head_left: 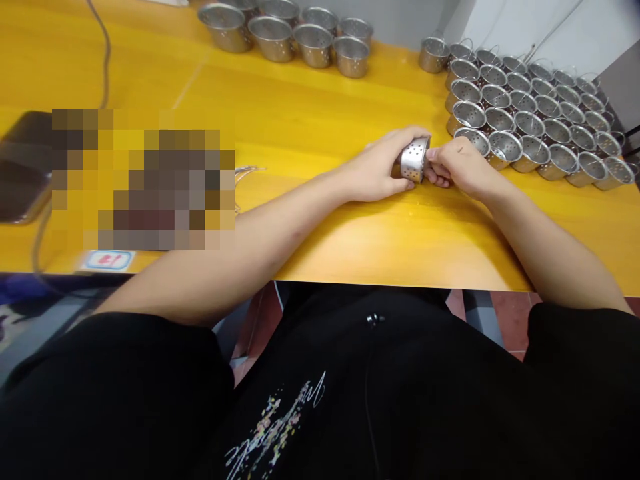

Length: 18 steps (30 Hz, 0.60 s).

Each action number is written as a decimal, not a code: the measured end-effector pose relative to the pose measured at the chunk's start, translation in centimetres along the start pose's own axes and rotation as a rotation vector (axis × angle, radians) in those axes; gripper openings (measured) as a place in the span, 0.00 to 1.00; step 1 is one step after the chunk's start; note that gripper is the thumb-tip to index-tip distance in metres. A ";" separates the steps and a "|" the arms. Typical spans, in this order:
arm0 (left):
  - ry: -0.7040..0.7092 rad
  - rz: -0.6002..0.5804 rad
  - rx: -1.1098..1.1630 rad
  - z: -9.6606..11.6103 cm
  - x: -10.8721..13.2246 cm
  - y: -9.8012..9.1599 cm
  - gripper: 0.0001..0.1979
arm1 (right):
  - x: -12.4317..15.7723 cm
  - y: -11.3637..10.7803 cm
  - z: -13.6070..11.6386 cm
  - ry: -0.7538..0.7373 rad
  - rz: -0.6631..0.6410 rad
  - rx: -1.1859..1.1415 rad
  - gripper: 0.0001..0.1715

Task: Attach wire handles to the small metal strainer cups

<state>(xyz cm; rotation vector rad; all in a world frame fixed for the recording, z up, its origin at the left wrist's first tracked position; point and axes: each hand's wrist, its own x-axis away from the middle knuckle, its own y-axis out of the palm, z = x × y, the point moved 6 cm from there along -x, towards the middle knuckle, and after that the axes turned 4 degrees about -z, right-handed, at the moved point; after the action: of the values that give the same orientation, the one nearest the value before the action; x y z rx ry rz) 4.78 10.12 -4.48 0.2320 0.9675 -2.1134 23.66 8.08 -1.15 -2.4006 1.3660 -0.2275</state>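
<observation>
Far left, a dark flat object [20, 167] is lying on the yellow table [310, 120], with a grey cable [103, 53] running up past it toward the back edge. A pixelated patch is covering the area next to it, so nothing can be read there. A small red and white sticker [107, 260] is sitting at the near table edge. Thin wire pieces [249, 172] are poking out just right of the patch, too small to make out.

At the back, a group of larger perforated pots [295, 33] is standing upright, well apart from the hands.

The left hand [380, 167] is lying low on the table with its fingers curling closed over the perforated cup [415, 160]. The thumb side is going over the top and the other fingers are tucking under, so the hand is gripping the cup's closed end.

The cup is lying tipped on its side between the two hands, just above the tabletop, with its holed wall facing the camera and its mouth turned toward the right.

The right hand [463, 167] is meeting it there, fingers bunching tight and fingertips pinching at the cup's rim. Whatever else may be sitting under those fingertips is hidden.

Just beside the right hand, a packed cluster of small cups [530, 113] is standing in rows, mouths up, stretching to the far right.
</observation>
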 end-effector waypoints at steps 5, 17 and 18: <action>-0.007 -0.011 -0.024 0.1 0.3 -0.1 0.51 | 0.3 0.2 -0.3 -0.077 0.030 0.024 0.55; -0.090 0.027 -0.033 0.5 0.2 -0.6 0.53 | 0.4 0.2 0.5 -0.106 0.154 -0.094 0.45; -0.096 0.029 -0.035 0.5 0.2 -0.6 0.52 | 0.4 0.1 0.6 -0.112 0.158 -0.099 0.44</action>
<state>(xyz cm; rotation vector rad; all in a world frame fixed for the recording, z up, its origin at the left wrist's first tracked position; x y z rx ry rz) 4.25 9.93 -3.88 0.1254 0.9384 -2.0607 23.95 7.84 -1.80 -2.3297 1.5371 0.0159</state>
